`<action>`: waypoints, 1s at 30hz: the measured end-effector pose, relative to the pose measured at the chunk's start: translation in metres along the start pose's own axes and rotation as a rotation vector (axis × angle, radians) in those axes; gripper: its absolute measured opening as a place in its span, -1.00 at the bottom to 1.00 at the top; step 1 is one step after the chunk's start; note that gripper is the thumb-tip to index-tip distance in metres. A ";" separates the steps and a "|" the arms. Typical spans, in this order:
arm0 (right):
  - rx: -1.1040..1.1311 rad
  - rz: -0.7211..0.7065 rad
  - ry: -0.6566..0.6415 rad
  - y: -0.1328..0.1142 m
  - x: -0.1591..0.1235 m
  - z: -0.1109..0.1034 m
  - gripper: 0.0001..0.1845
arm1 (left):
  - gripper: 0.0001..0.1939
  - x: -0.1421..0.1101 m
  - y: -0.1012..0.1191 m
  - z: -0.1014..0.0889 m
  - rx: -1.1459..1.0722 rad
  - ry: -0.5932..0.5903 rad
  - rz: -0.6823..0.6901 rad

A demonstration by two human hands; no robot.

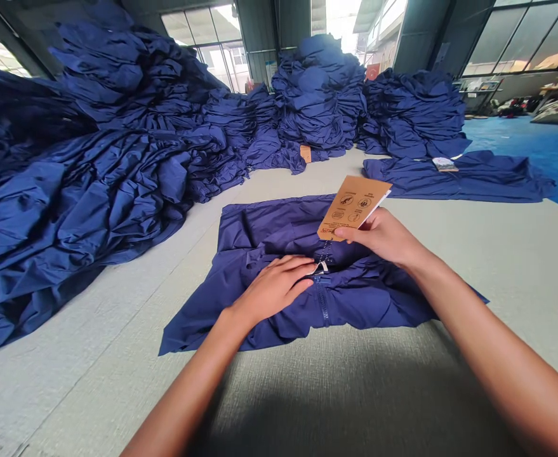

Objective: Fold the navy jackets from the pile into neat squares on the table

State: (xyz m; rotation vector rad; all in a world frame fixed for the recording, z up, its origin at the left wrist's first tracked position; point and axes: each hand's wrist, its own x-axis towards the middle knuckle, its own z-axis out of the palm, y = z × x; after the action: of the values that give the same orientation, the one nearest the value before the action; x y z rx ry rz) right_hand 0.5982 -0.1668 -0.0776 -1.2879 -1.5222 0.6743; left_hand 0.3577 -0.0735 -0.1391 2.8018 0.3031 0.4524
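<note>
Right hand (387,238) pinches brown printed cardboard tag (353,208), seemingly keeping it off the cloth; left hand (272,289), fingers slightly spread, apparently steadies navy zippered fabric garment (269,231) on pale table (131,355).

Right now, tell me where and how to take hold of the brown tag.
Pinch the brown tag by its lower right edge, coming from the right. It is thin, stiff-looking and raised at a slant, and the right hand holds it there, which should leave most print visible and the cord below unobstructed.
</note>
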 end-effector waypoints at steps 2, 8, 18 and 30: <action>-0.125 -0.100 -0.053 -0.009 -0.008 0.007 -0.69 | -0.63 0.000 -0.005 0.011 0.020 -0.022 -0.002; -0.568 -0.377 -0.215 -0.006 -0.077 0.047 -0.72 | -0.63 -0.002 -0.019 0.029 0.037 -0.037 -0.010; -1.070 -0.323 -0.346 0.013 -0.158 0.068 -0.26 | -0.64 -0.003 -0.012 0.018 -0.003 -0.018 -0.012; -0.841 -0.256 -0.170 0.006 -0.124 0.021 -0.57 | -0.64 -0.070 0.022 -0.006 0.139 0.141 -0.205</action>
State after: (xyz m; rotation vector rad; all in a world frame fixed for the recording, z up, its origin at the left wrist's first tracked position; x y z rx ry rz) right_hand 0.5747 -0.2787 -0.1308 -1.6095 -2.1810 -0.0621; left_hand 0.2944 -0.1104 -0.1464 2.8356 0.6690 0.6016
